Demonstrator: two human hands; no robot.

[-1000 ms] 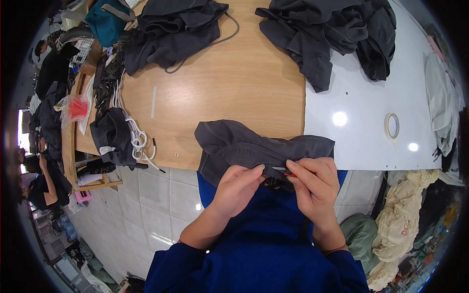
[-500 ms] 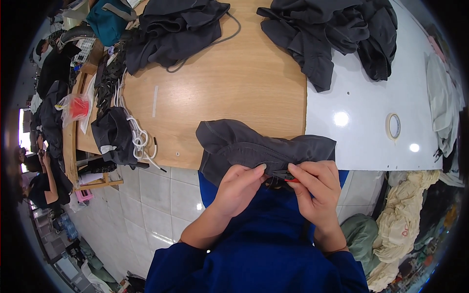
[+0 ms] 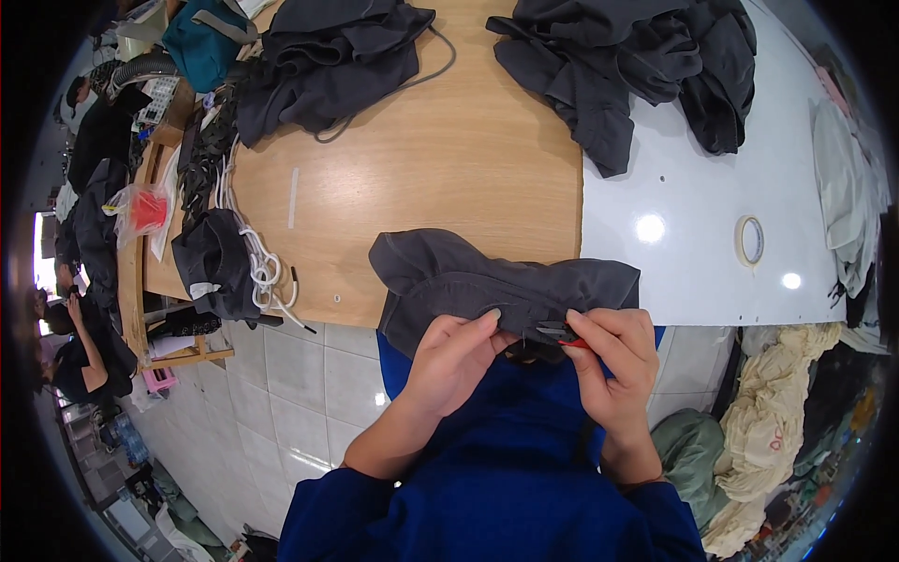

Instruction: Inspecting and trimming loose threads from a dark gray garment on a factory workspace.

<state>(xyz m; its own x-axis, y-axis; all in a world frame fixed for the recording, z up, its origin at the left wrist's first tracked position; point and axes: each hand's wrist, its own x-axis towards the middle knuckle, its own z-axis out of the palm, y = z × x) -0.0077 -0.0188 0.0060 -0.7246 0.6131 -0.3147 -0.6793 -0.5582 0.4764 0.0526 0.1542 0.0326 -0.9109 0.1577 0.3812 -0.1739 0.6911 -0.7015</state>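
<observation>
A dark grey garment (image 3: 440,272) lies bunched over the table's near edge in front of me. My left hand (image 3: 456,354) pinches its edge between thumb and fingers, beside a curved stitched seam. Small thread snips (image 3: 554,332), dark-bladed with a red part, are held in my right hand (image 3: 609,354) between thumb and fingers. Their blades point left, over the cloth and close to my left fingertips. A short loose thread seems to hang from the cloth between the hands.
Grey garments (image 3: 328,66) lie at the far left of the wooden table (image 3: 421,159), and another heap (image 3: 599,70) at the far right. A tape roll (image 3: 749,241) rests on the white board (image 3: 674,225). White cords (image 3: 267,267) lie left; a co-worker (image 3: 89,347) is beyond.
The snips have shifted slightly right, away from my left fingertips, and their blades look more parted. My left hand keeps its pinch on the garment. The whole view has drifted slightly.
</observation>
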